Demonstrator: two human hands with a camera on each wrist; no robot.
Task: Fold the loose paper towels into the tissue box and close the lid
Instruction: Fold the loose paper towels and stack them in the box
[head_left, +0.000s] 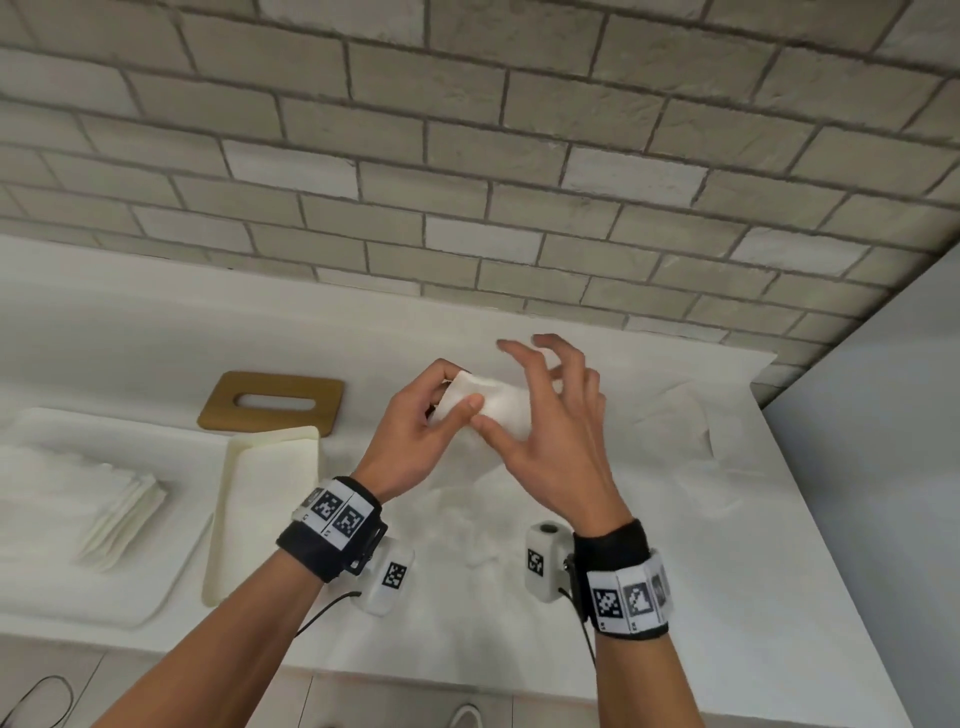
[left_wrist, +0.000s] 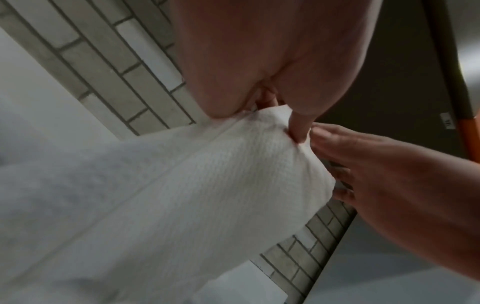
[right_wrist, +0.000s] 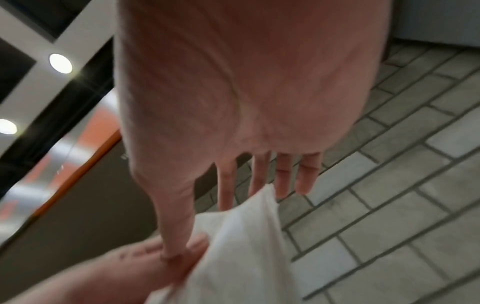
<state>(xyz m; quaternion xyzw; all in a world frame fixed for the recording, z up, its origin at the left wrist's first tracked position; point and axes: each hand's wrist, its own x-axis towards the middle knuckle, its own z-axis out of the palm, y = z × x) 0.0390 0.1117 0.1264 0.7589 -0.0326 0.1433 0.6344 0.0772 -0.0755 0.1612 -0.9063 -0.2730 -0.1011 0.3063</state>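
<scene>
- The counter (head_left: 363, 332) ends at the brick wall (head_left: 467, 156) far off and at an edge on the right.
- The left hand (head_left: 426, 415) pinches a paper towel (head_left: 498, 405) above the counter's middle.
- The right hand (head_left: 545, 415) has fingers spread; its thumb touches the paper towel.
- The tissue box (head_left: 270, 499) lies open at left, its lid (head_left: 324, 400) just beyond.
- 1 tray (head_left: 156, 447) further left holds a stack of folded towels (head_left: 119, 519).

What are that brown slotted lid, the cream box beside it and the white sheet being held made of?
Brown lid: looks like wood or bamboo, matte tan. Cream box: probably plastic, smooth, rounded rim. White sheet: paper towel, embossed weave, soft creases.
</scene>
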